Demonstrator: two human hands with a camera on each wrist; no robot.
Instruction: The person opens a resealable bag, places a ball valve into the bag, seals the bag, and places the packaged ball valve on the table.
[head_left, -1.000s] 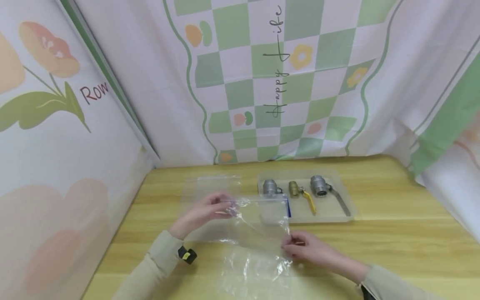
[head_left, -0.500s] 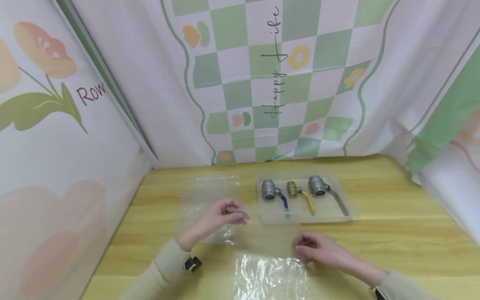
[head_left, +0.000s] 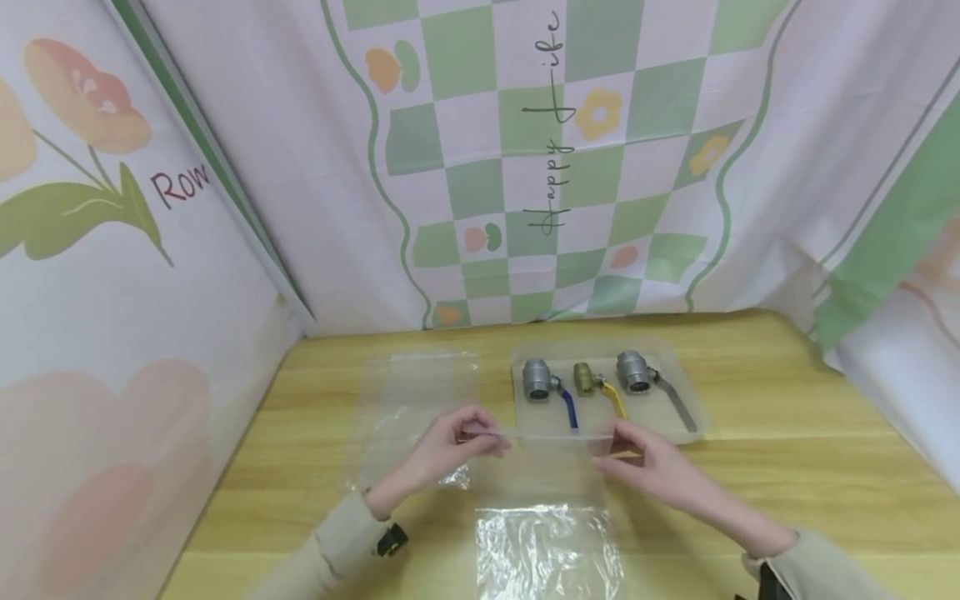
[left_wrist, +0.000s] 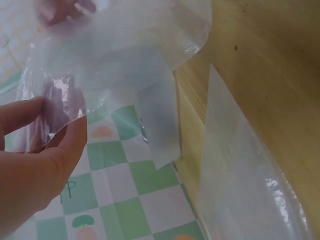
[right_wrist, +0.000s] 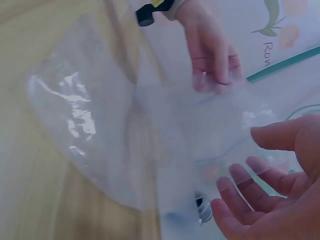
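My left hand (head_left: 457, 446) pinches the upper left corner of a clear plastic bag (head_left: 547, 546), which hangs in front of me over the table. In the left wrist view, thumb and fingers close on the bag's film (left_wrist: 115, 65). My right hand (head_left: 660, 467) is at the bag's upper right edge. The right wrist view shows its thumb apart from its fingers (right_wrist: 260, 192), whose tips are seen through the film. Just beyond stands a translucent tray (head_left: 693, 400) with a blue-handled ball valve (head_left: 538, 379), a yellow-handled brass one (head_left: 585, 379) and a grey-handled one (head_left: 634, 372).
Another clear plastic bag (head_left: 420, 375) lies flat on the wooden table (head_left: 780, 400), left of the tray and partly behind my left hand. Printed curtains (head_left: 480, 183) close off the table's back and sides.
My left hand has shifted right and a little down with the bag. The right hand, earlier lower at the bag's right side, has risen to its upper right edge. Tray and valves stay put.
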